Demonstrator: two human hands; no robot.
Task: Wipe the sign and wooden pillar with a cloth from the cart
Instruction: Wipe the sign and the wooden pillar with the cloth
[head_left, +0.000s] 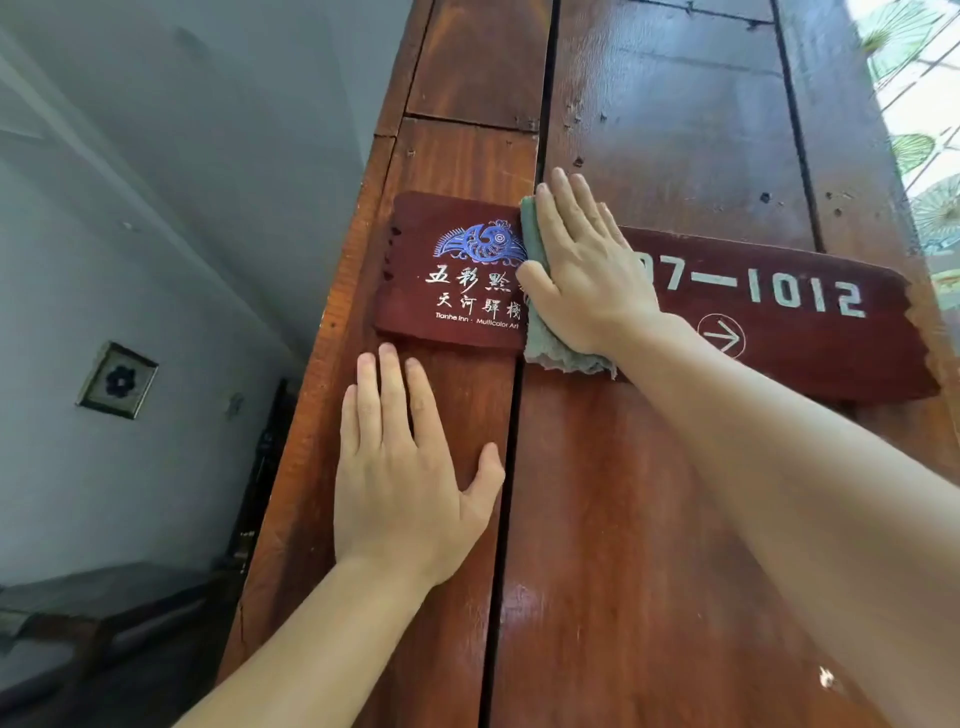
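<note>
A dark red sign (779, 312) with a blue bird emblem, white characters, the digits "1012" and an arrow is fixed across the reddish-brown wooden pillar (649, 519). My right hand (587, 270) lies flat on the sign's middle, pressing a grey-green cloth (550, 348) against it; the cloth shows at the hand's left edge and hangs below the sign's lower edge. My left hand (405, 467) rests flat with fingers spread on the pillar's left plank, just below the sign. Part of the sign's text is hidden under the right hand.
A dark vertical gap (506, 493) runs between the pillar's planks. A grey wall (182, 234) with a small square framed tile (118, 380) is at the left. A patterned window (919, 104) shows at the upper right. Dark furniture (78, 613) stands at the lower left.
</note>
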